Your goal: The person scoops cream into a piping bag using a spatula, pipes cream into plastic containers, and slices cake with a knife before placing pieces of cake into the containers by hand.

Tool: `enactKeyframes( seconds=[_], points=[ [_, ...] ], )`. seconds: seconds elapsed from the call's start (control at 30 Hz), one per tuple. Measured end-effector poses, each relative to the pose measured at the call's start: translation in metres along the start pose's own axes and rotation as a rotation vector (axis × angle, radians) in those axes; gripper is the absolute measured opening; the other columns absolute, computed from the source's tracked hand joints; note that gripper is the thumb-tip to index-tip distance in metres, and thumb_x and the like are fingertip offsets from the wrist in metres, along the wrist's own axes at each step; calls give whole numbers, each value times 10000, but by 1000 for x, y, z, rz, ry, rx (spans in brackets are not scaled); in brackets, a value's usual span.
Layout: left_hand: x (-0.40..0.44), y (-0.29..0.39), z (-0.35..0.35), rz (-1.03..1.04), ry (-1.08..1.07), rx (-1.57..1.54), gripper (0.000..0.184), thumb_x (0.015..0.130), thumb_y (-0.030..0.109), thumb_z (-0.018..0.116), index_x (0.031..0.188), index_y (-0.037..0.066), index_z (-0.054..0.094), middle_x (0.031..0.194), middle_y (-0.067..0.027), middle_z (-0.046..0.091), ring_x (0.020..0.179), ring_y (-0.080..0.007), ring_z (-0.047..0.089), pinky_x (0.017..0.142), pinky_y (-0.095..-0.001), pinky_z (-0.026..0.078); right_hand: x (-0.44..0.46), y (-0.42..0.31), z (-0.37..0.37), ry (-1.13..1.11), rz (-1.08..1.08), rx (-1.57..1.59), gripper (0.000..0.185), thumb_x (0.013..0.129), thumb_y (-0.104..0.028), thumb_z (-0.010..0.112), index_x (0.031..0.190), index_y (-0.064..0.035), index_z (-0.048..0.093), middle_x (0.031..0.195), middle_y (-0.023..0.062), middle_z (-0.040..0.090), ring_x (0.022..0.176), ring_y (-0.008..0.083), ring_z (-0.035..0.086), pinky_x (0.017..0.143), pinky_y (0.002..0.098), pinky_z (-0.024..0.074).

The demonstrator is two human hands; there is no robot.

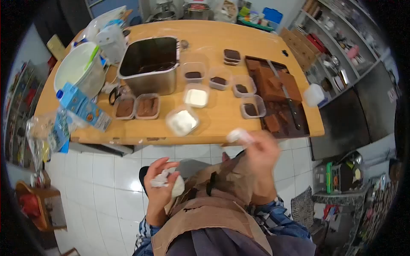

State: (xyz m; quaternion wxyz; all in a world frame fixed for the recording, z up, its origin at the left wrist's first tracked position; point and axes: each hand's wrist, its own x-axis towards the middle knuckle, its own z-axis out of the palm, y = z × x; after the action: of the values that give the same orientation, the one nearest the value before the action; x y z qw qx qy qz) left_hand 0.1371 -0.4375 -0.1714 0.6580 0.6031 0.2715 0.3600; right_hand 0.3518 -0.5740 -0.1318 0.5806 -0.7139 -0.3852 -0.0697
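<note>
My left hand [159, 181], low in front of the apron, has its fingers curled around a crumpled white plastic bag [177, 187] with a rounded, full-looking end. Near the table's front edge, my right hand [261, 154] is smeared by motion. A small crumpled white piece [239, 136] pokes out from its fingers; its kind is unclear. Closest on the table stands a clear plastic tub with white cream [183, 122], and behind it another cream-topped tub [197, 97]. Several tubs hold dark cake pieces, such as this tub [252, 106].
At right, a dark tray [301, 123] carries chocolate cake [277, 85] and a long knife [292, 112]. A deep metal pan [156, 83], two chocolate-filled tubs [147, 106], a blue carton [84, 106] and a white bucket [77, 74] with a green spatula occupy the left.
</note>
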Motion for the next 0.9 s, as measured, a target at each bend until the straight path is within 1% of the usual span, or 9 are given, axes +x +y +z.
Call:
enactKeyframes(
  seconds=[0.07,0.1,0.17,0.37,0.47,0.57,0.7,0.83,0.9],
  points=[
    [1,-7,-7,-50,78,41,381,759,-35,657,1108,5,512,956,-106,644,791,-92,570,646,-191,452,18,23,-42,405,336,28,115,715,62,687,779,-2,616,749,37,606,611,83,548,529,215,451],
    [2,-10,-10,-69,120,49,355,764,-26,655,1092,4,523,944,-100,645,768,-88,565,640,-193,450,22,62,-77,449,-45,-147,104,750,4,700,771,-2,598,724,43,589,614,75,526,549,216,445],
    [4,-16,-17,-58,154,93,320,770,-9,657,1066,0,537,919,-95,647,748,-88,561,642,-201,452,43,86,-124,713,43,-539,198,748,-151,745,739,-7,610,641,-2,552,596,71,492,540,217,400],
    [5,-15,-18,-65,238,122,244,793,27,653,1015,-9,560,879,-93,651,759,-106,574,677,-221,456,72,213,-234,604,428,-447,200,824,-140,600,940,13,656,703,45,603,672,142,554,622,269,440],
    [6,-13,-16,-78,253,153,213,809,48,646,1000,-12,571,871,-91,652,776,-110,579,690,-227,455,78,249,-251,434,469,-754,290,836,-183,545,1084,-54,623,900,128,630,848,276,608,741,337,458],
    [7,-12,-14,-84,235,188,176,832,74,627,977,-17,586,858,-81,656,782,-102,578,693,-229,450,99,215,-243,316,906,-1183,416,838,-226,517,1241,-126,518,1179,165,537,1065,364,528,891,385,414],
    [10,-17,-3,-109,208,152,141,860,95,598,953,-9,611,844,-61,661,789,-90,577,699,-226,444,76,153,-213,703,7,-1104,493,857,-199,523,1289,10,408,1278,194,469,1110,328,513,920,420,419],
    [19,-27,14,8,-71,267,149,847,48,571,982,-2,611,879,-57,657,787,-89,565,706,-240,459,25,36,-61,133,211,491,495,836,-211,594,1259,7,458,1283,151,476,1161,289,475,988,387,357],
    [23,-16,28,-56,-191,173,174,821,14,552,985,1,611,875,-54,654,778,-100,572,698,-251,467,-5,22,-1,-453,64,188,609,730,-206,713,1253,-4,476,1290,146,475,1210,275,422,1018,360,318]
  ],
)
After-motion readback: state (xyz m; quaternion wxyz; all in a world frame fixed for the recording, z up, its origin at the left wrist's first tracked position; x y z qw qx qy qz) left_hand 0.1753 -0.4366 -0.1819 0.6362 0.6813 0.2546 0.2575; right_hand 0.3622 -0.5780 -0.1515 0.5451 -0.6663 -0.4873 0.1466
